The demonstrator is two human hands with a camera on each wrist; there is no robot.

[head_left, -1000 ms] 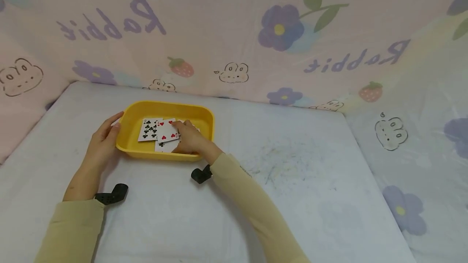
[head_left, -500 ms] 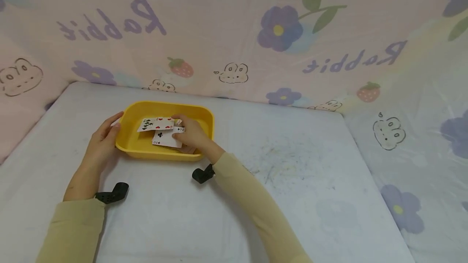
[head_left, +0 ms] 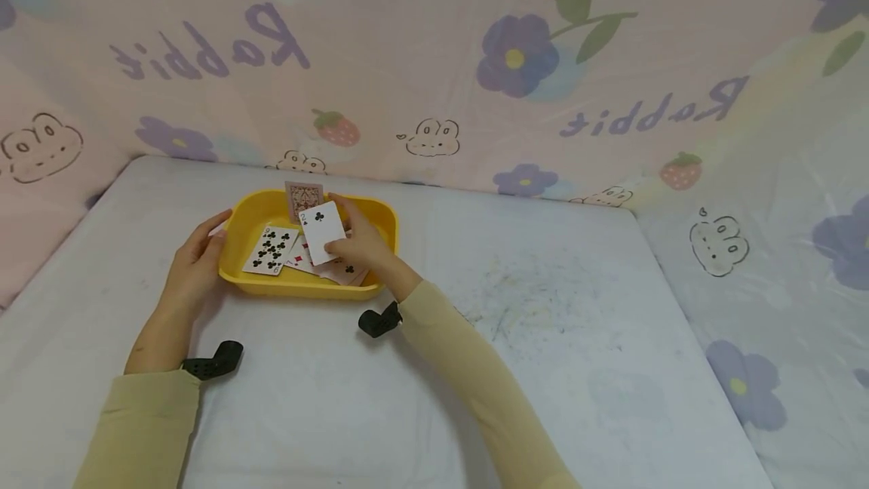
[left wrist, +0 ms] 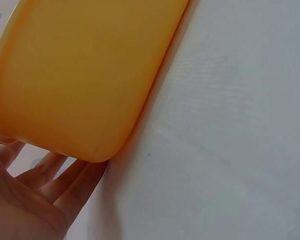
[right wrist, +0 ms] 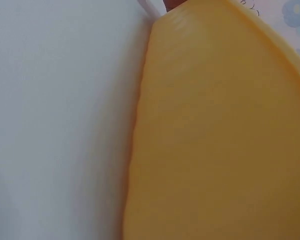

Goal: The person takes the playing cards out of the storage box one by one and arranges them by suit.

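My right hand [head_left: 366, 241] is over the right part of a yellow tray [head_left: 271, 289] and pinches a two of clubs playing card [head_left: 320, 229], thumb on its face. Behind it, a playing card with a red patterned back [head_left: 299, 198] stands tilted up near the far rim. A nine of clubs [head_left: 266, 255] lies face up on the tray's floor, beside a partly covered diamond card [head_left: 298, 256]. My left hand [head_left: 193, 259] rests against the tray's left end; in the left wrist view its fingers [left wrist: 77, 187] stretch straight to the yellow wall.
The tray stands on a table [head_left: 543, 368] with a white cover, marked by dark smudges [head_left: 536, 308] to the right. A printed cloth [head_left: 421, 44] hangs behind the table. Black wrist cameras [head_left: 220, 359] sit on both wrists. The right wrist view shows mostly the tray's outer wall [right wrist: 215, 130].
The right hand has raised the two of clubs. The four of hearts no longer shows face up; a red-backed card now stands at the far rim. The left hand stays at the tray.
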